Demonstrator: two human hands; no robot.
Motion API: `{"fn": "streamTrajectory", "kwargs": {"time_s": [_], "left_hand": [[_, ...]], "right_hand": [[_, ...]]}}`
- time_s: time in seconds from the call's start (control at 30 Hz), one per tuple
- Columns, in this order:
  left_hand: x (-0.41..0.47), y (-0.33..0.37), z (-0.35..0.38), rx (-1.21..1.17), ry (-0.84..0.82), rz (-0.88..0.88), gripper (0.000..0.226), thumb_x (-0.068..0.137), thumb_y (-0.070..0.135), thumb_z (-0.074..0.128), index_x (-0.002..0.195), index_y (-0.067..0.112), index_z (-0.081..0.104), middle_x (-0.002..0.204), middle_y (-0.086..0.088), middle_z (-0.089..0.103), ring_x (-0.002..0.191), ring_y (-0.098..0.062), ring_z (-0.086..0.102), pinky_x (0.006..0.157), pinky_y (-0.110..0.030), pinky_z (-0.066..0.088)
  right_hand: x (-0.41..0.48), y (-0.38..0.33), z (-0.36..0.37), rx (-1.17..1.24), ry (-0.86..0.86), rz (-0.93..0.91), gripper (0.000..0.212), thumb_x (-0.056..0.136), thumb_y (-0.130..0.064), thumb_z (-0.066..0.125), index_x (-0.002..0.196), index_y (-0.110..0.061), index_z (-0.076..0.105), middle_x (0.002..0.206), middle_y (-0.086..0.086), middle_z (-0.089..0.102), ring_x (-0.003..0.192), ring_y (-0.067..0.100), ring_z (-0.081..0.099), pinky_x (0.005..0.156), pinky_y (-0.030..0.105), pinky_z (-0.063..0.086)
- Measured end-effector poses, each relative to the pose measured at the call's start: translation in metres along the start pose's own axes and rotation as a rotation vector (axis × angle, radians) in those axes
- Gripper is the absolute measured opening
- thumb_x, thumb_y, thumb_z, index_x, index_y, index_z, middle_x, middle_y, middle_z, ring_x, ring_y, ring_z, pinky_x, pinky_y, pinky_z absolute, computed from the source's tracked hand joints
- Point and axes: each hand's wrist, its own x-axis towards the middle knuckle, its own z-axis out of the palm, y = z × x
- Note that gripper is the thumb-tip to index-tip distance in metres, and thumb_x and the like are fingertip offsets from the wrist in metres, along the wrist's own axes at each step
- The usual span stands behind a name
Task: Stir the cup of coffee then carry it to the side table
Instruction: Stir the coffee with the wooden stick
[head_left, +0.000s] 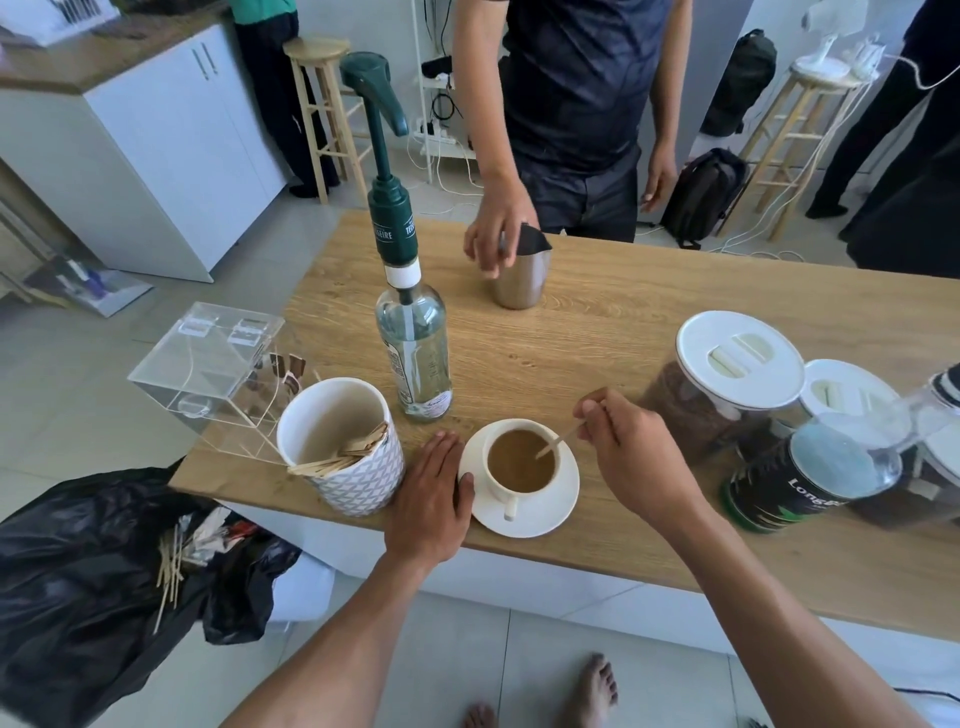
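A white cup of coffee (519, 460) stands on a white saucer (558, 512) near the front edge of the wooden table (597, 353). My right hand (631, 452) pinches a thin wooden stirrer (556, 442) whose tip dips into the coffee. My left hand (434, 499) lies flat on the table, fingers together, its thumb touching the saucer's left rim. The cup's handle points toward me.
A white patterned pot of wooden stirrers (345, 449), a clear acrylic box (208, 364) and a pump bottle (413, 343) stand to the left. Lidded jars (727, 384) and a dark can (789, 483) crowd the right. Another person's hand (496, 228) holds a steel jug (519, 278). A black rubbish bag (93, 582) sits lower left.
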Motion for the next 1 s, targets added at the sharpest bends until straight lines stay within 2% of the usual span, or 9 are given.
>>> {"fn": "streamTrajectory", "kwargs": {"time_s": [0.13, 0.27, 0.43, 0.57, 0.73, 0.87, 1.0], "left_hand": [[0.000, -0.001, 0.001, -0.001, 0.001, -0.007, 0.051, 0.102, 0.036, 0.033, 0.142, 0.008, 0.051, 0.148, -0.009, 0.051, 0.142, -0.023, 0.040, 0.119, -0.028, 0.019], [0.000, 0.000, 0.001, -0.008, 0.008, -0.005, 0.051, 0.103, 0.035, 0.034, 0.143, 0.009, 0.050, 0.150, -0.007, 0.049, 0.143, -0.022, 0.038, 0.121, -0.032, 0.024], [0.000, 0.000, 0.001, -0.018, 0.015, 0.002, 0.051, 0.102, 0.036, 0.033, 0.143, 0.009, 0.050, 0.149, -0.008, 0.050, 0.142, -0.024, 0.040, 0.120, -0.033, 0.024], [-0.001, 0.000, 0.001, -0.008, 0.012, -0.004, 0.052, 0.103, 0.037, 0.033, 0.143, 0.009, 0.050, 0.150, -0.007, 0.050, 0.142, -0.023, 0.040, 0.120, -0.032, 0.024], [0.000, -0.001, 0.003, -0.011, 0.005, -0.004, 0.052, 0.103, 0.038, 0.034, 0.143, 0.009, 0.050, 0.150, -0.007, 0.050, 0.142, -0.023, 0.040, 0.121, -0.034, 0.026], [-0.001, -0.002, 0.003, -0.012, 0.002, -0.010, 0.052, 0.103, 0.038, 0.033, 0.144, 0.010, 0.048, 0.151, -0.007, 0.049, 0.143, -0.023, 0.039, 0.120, -0.037, 0.029], [-0.001, -0.002, 0.003, -0.017, -0.001, -0.010, 0.053, 0.103, 0.039, 0.031, 0.144, 0.011, 0.048, 0.150, -0.007, 0.049, 0.143, -0.022, 0.038, 0.120, -0.038, 0.029]], "right_hand": [[-0.003, -0.005, 0.002, 0.018, -0.089, -0.037, 0.019, 0.101, -0.025, 0.045, 0.094, -0.019, 0.062, 0.077, -0.015, 0.068, 0.075, 0.011, 0.068, 0.073, 0.042, 0.056], [-0.002, 0.000, -0.004, -0.016, 0.003, -0.007, 0.022, 0.101, -0.026, 0.044, 0.091, -0.017, 0.061, 0.075, -0.009, 0.068, 0.073, 0.014, 0.066, 0.071, 0.042, 0.054], [-0.005, 0.000, -0.002, 0.015, -0.088, -0.036, 0.021, 0.101, -0.025, 0.046, 0.094, -0.016, 0.064, 0.076, -0.015, 0.067, 0.075, 0.010, 0.067, 0.073, 0.040, 0.055], [-0.004, 0.006, -0.006, 0.011, 0.000, 0.000, 0.020, 0.101, -0.025, 0.045, 0.092, -0.018, 0.061, 0.076, -0.011, 0.068, 0.075, 0.007, 0.066, 0.073, 0.037, 0.055], [-0.007, 0.004, -0.001, 0.032, -0.074, 0.002, 0.019, 0.100, -0.025, 0.047, 0.093, -0.020, 0.063, 0.075, -0.016, 0.068, 0.076, 0.008, 0.067, 0.074, 0.038, 0.055], [-0.005, 0.005, -0.006, 0.008, -0.015, 0.007, 0.021, 0.101, -0.027, 0.044, 0.094, -0.020, 0.062, 0.078, -0.013, 0.068, 0.076, 0.008, 0.067, 0.073, 0.035, 0.055], [-0.008, 0.003, -0.002, 0.035, -0.100, 0.005, 0.020, 0.100, -0.027, 0.046, 0.095, -0.020, 0.064, 0.077, -0.016, 0.068, 0.080, 0.006, 0.067, 0.075, 0.034, 0.055]]}}
